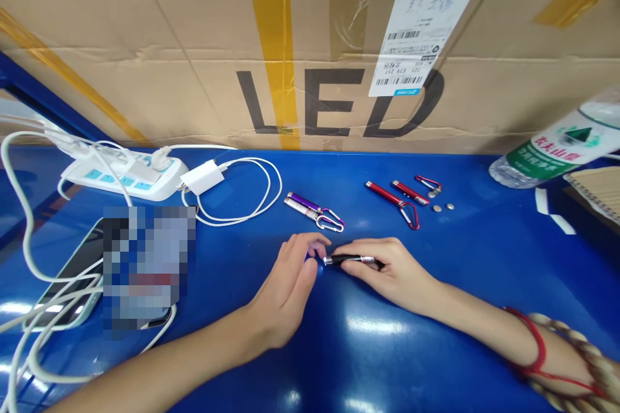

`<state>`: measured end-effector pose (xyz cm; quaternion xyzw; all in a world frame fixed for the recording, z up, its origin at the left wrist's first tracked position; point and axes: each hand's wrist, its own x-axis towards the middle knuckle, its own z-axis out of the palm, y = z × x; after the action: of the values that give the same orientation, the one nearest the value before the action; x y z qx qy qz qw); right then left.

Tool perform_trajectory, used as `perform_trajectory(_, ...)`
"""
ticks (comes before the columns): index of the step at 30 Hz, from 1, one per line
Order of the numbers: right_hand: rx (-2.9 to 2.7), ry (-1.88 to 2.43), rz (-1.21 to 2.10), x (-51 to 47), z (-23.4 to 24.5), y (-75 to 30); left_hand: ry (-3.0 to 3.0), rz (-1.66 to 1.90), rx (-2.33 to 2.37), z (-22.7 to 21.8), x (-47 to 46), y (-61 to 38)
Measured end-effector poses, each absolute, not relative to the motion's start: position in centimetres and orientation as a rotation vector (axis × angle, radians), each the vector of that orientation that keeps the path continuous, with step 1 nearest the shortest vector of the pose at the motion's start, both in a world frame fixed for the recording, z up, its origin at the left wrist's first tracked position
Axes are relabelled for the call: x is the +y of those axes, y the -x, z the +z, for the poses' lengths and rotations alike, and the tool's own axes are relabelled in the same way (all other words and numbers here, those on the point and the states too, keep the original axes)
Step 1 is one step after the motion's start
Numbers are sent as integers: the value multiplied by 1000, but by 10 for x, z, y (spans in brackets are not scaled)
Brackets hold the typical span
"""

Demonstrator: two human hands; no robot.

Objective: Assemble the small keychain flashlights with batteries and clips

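Note:
My right hand (382, 264) grips a small black penlight (339, 260), its silver tip pointing left. Bluish-purple light falls on the fingers of my left hand (290, 284), which curves in front of that tip with thumb and fingers apart and nothing held. Beyond my hands lie a purple penlight (304, 201) and a silver penlight (301, 208), both with carabiner clips. Farther right is a red penlight (382, 193) with a red clip. Beside it rest a red tube section (409, 192), a separate red carabiner piece (427, 182) and several button cells (436, 208).
A large cardboard box (194, 45) marked LED stands along the back. At left are a white power strip (130, 174), a charger (203, 177), loose cables, a phone (72, 284) and a blurred-out item (150, 264). A water bottle (557, 142) lies tilted at right beside a notebook (598, 187).

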<state>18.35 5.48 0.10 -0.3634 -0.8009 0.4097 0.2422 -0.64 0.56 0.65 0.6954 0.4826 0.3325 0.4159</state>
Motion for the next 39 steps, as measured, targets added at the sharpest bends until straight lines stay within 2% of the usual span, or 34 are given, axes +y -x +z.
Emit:
perform_trajectory(7, -2159, 951, 1153, 54, 5, -182, -1775, 900, 1185, -7, 7, 8)
perform_trajectory(39, -2216, 962, 1129, 52, 7, -182, -1813, 773, 1227, 13, 4, 8)
